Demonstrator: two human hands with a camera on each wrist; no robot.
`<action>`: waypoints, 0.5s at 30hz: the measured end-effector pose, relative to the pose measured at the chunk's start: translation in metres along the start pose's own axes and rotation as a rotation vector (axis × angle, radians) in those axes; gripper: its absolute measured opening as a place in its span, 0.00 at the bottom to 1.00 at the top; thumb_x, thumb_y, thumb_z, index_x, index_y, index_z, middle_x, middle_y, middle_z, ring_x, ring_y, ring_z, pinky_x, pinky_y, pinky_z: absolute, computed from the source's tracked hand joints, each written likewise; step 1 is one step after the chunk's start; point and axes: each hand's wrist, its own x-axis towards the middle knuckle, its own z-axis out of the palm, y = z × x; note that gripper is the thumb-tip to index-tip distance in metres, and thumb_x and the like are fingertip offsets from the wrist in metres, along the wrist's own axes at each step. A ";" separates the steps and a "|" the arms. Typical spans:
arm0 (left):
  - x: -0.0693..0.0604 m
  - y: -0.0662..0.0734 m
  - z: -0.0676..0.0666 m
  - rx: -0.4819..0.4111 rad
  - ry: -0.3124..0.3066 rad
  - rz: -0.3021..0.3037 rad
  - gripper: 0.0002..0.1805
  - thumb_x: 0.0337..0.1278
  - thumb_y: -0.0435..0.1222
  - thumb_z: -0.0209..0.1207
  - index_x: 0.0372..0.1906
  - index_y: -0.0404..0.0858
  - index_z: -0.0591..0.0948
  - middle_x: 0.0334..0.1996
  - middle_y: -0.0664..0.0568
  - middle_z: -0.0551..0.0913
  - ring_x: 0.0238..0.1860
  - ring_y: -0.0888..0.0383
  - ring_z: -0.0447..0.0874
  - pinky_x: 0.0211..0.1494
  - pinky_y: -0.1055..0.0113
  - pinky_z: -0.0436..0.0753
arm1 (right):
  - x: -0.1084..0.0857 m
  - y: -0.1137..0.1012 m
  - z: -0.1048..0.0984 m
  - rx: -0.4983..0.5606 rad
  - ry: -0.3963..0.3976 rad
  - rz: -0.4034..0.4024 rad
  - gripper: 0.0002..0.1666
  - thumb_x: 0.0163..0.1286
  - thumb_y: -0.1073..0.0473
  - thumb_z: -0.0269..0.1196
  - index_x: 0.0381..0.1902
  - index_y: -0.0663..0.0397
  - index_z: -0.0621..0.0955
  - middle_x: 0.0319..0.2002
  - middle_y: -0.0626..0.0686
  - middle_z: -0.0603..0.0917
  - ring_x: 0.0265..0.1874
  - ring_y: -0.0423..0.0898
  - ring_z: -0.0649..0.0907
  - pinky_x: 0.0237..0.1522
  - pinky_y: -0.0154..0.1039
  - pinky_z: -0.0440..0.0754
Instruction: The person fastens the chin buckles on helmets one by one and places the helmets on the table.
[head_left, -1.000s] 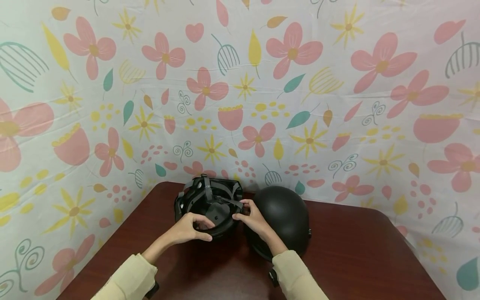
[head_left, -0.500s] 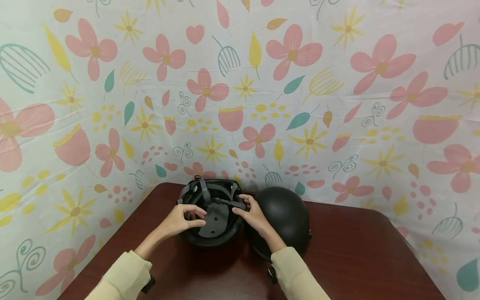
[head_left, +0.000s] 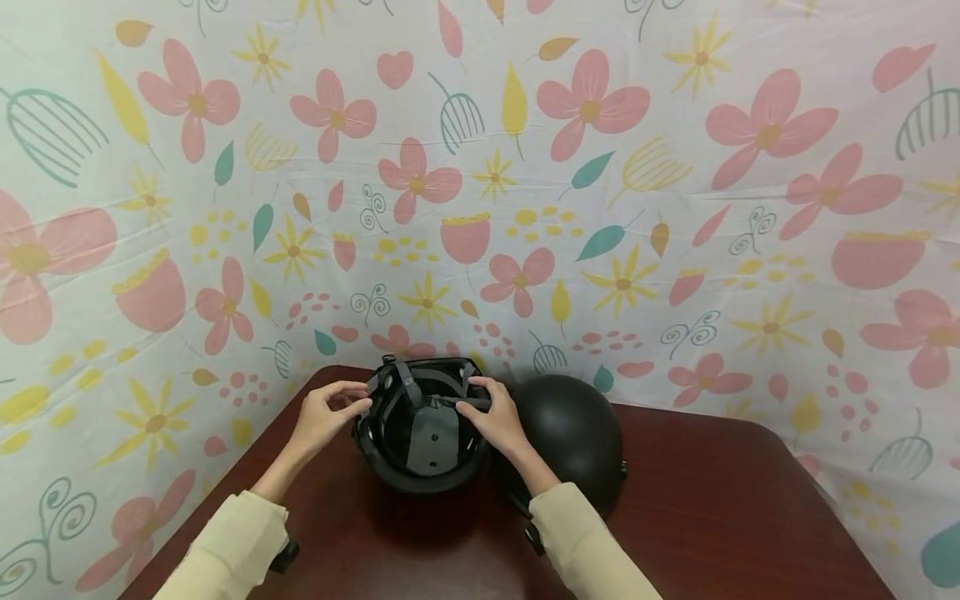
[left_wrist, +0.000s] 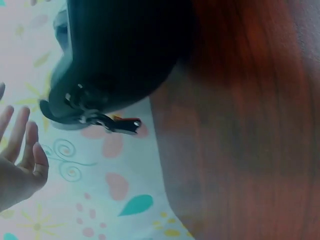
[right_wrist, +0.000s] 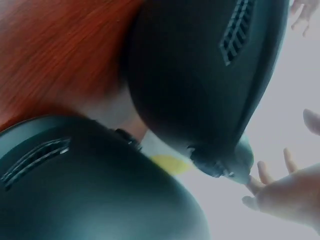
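Observation:
An upturned black helmet point(head_left: 435, 481) lies on the table with its grey-padded inside point(head_left: 433, 442) and grey straps point(head_left: 411, 385) showing. At its left rim is my left hand point(head_left: 322, 417), fingers loosely bent and thumb apart from them. In the left wrist view this left hand point(left_wrist: 20, 165) is spread beside the helmet's buckle end point(left_wrist: 95, 115), with a gap between. My right hand point(head_left: 497, 418) is over the right rim, its thumb near a strap. From the right wrist view, fingertips of the right hand point(right_wrist: 290, 197) touch the helmet's edge point(right_wrist: 245, 160), slightly spread.
A second black helmet point(head_left: 566, 442) sits dome up just right of the upturned one, partly under my right forearm. The dark red wooden table point(head_left: 712, 500) ends at a floral cloth backdrop point(head_left: 480, 183) behind and on the left.
My left hand has moved left and up, from over the helmet's front rim to beside its left rim. The right hand has shifted slightly up at the right rim. The helmet has tilted a little.

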 end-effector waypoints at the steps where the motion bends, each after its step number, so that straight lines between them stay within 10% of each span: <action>1: 0.000 -0.003 -0.001 0.007 0.020 -0.021 0.17 0.59 0.37 0.65 0.51 0.33 0.83 0.43 0.39 0.86 0.33 0.69 0.78 0.37 0.73 0.77 | 0.001 -0.002 0.001 0.007 0.003 -0.003 0.28 0.69 0.54 0.63 0.64 0.57 0.73 0.68 0.63 0.69 0.68 0.64 0.67 0.65 0.62 0.68; 9: 0.001 -0.024 -0.006 0.012 -0.014 -0.213 0.22 0.66 0.35 0.58 0.63 0.33 0.74 0.55 0.33 0.79 0.49 0.45 0.80 0.43 0.70 0.80 | 0.013 -0.013 0.015 0.125 -0.045 0.035 0.27 0.71 0.53 0.61 0.65 0.56 0.73 0.66 0.60 0.73 0.69 0.60 0.70 0.65 0.58 0.71; 15: -0.002 -0.034 -0.006 -0.054 -0.102 -0.259 0.25 0.66 0.26 0.52 0.67 0.29 0.69 0.60 0.29 0.74 0.57 0.36 0.76 0.55 0.51 0.81 | 0.022 -0.011 0.026 0.200 -0.122 0.093 0.29 0.72 0.52 0.59 0.67 0.57 0.70 0.67 0.61 0.73 0.68 0.59 0.70 0.64 0.57 0.72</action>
